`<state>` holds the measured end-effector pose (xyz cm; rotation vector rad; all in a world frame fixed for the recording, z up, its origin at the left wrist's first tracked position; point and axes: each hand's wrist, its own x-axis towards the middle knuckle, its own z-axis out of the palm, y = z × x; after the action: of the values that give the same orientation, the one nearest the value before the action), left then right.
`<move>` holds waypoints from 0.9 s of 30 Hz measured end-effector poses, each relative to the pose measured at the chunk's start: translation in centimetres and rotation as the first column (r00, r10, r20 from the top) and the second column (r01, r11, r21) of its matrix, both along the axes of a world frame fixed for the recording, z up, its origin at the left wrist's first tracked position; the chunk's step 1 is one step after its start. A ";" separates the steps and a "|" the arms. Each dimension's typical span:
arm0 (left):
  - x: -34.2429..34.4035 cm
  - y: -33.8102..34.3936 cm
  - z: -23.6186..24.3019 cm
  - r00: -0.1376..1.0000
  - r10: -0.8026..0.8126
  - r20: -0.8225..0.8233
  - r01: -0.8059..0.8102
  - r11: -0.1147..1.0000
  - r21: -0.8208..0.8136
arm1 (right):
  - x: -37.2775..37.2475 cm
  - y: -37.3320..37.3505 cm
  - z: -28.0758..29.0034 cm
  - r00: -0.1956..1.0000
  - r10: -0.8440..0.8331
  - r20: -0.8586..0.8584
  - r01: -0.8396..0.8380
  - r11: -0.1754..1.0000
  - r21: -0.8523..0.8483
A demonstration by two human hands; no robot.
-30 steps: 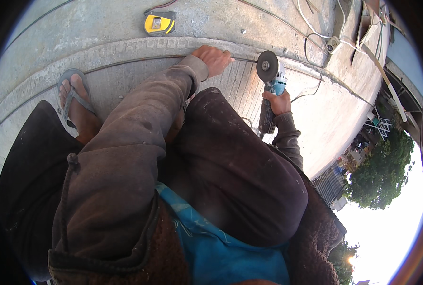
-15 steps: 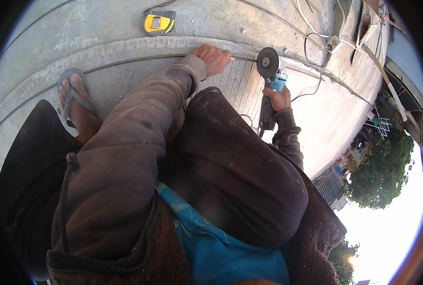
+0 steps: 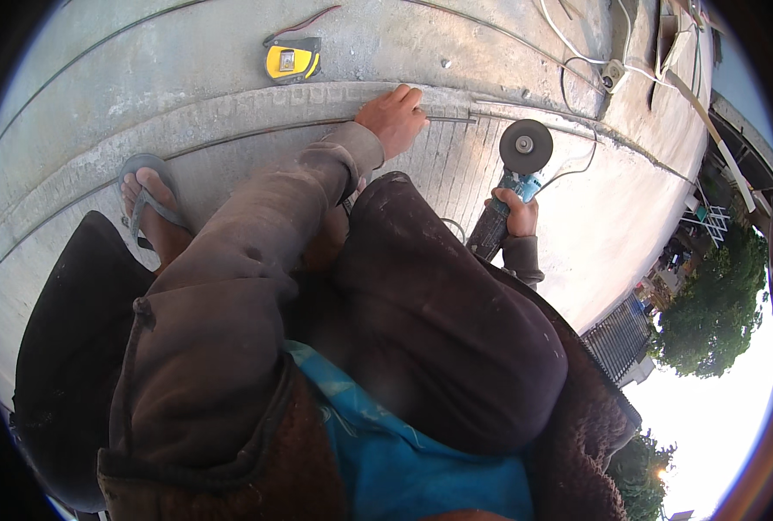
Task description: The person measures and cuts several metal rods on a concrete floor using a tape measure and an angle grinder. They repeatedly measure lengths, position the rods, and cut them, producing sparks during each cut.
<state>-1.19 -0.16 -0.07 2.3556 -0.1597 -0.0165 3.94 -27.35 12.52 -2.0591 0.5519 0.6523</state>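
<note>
A thin metal rod (image 3: pixel 256 133) lies along the concrete ledge. My left hand (image 3: pixel 392 122) is closed on it near its right end, fingers curled. My right hand (image 3: pixel 518 211) grips an angle grinder (image 3: pixel 516 185) by its dark body; its black disc (image 3: pixel 526 145) is below and right of the rod's end, apart from it. A yellow tape measure (image 3: pixel 291 61) lies on the concrete above my left hand.
My sandalled left foot (image 3: pixel 152 200) is beside the rod. Further rods (image 3: pixel 503 39) lie beyond the ledge. White cables (image 3: pixel 577 56) and metal scraps (image 3: pixel 668 39) are at the upper right. A tree (image 3: pixel 707 304) and roofing (image 3: pixel 616 339) show at the far right.
The grinder in my right hand has moved right and down, away from the rod, showing its end. The view has shifted slightly, with the ground and left hand appearing lower.
</note>
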 end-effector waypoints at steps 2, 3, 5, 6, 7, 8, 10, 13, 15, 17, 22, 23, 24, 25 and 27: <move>-0.6 0.9 -0.1 0.990 -0.076 0.118 0.063 0.992 0.107 | -0.6 0.5 0.2 0.998 -0.063 0.000 0.063 0.998 0.025; -0.7 1.8 0.5 0.985 0.019 0.173 -0.032 0.997 0.076 | -0.9 0.6 0.2 0.995 -0.102 0.010 0.102 0.994 0.046; -0.8 4.2 2.5 0.943 0.204 0.261 -0.209 0.978 -0.011 | -1.4 1.3 0.7 0.990 -0.144 -0.003 0.144 0.987 0.078; -0.4 6.3 3.2 0.932 0.298 0.204 -0.323 0.941 0.098 | -1.9 1.7 1.1 0.985 -0.172 -0.002 0.172 0.980 0.102; -0.3 8.6 3.0 0.910 0.372 0.181 -0.405 0.890 0.209 | -1.9 2.0 0.9 0.982 -0.187 -0.005 0.186 0.975 0.121; -0.2 10.8 2.7 0.879 0.445 0.171 -0.477 0.820 0.318 | -2.0 2.3 0.6 0.979 -0.203 -0.006 0.202 0.969 0.139; -0.5 14.1 2.0 0.914 0.389 -0.113 -0.295 0.831 0.471 | -2.0 2.7 0.1 0.970 -0.243 -0.012 0.242 0.957 0.161; -0.1 15.8 1.8 0.881 0.365 -0.301 -0.209 0.872 0.443 | -2.1 3.2 -0.7 0.927 -0.357 -0.120 0.376 0.871 0.315; 1.0 15.4 2.5 0.899 0.367 -0.239 -0.293 0.910 0.294 | -2.2 2.0 -1.5 0.890 -0.393 -0.232 0.456 0.747 0.484; 2.8 14.5 5.5 0.881 0.342 -0.326 -0.350 0.936 0.035 | -1.9 3.1 -1.0 0.863 -0.400 -0.309 0.504 0.632 0.589; 5.8 9.1 10.6 0.703 -0.122 -0.701 -0.297 0.845 -0.445 | -2.4 5.0 -1.1 0.882 -0.395 -0.258 0.407 0.360 0.840; 5.8 7.8 10.5 0.717 -0.153 -0.680 -0.224 0.873 -0.433 | -2.4 5.2 -1.1 0.886 -0.386 -0.258 0.391 0.321 0.863; 6.0 6.0 10.0 0.727 -0.203 -0.656 -0.139 0.892 -0.430 | -2.6 5.0 -1.0 0.886 -0.390 -0.249 0.376 0.291 0.880; 6.0 4.7 10.0 0.733 -0.243 -0.635 -0.061 0.907 -0.417 | -2.7 5.2 -0.8 0.889 -0.383 -0.249 0.375 0.298 0.878; 6.2 3.0 10.0 0.722 -0.341 -0.601 -0.029 0.854 -0.520 | -2.9 5.7 -0.1 0.895 -0.370 -0.248 0.374 0.321 0.870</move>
<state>5.06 2.81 9.98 1.6659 -0.0009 -0.8288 1.01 -21.65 12.40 -0.8108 0.4831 0.4892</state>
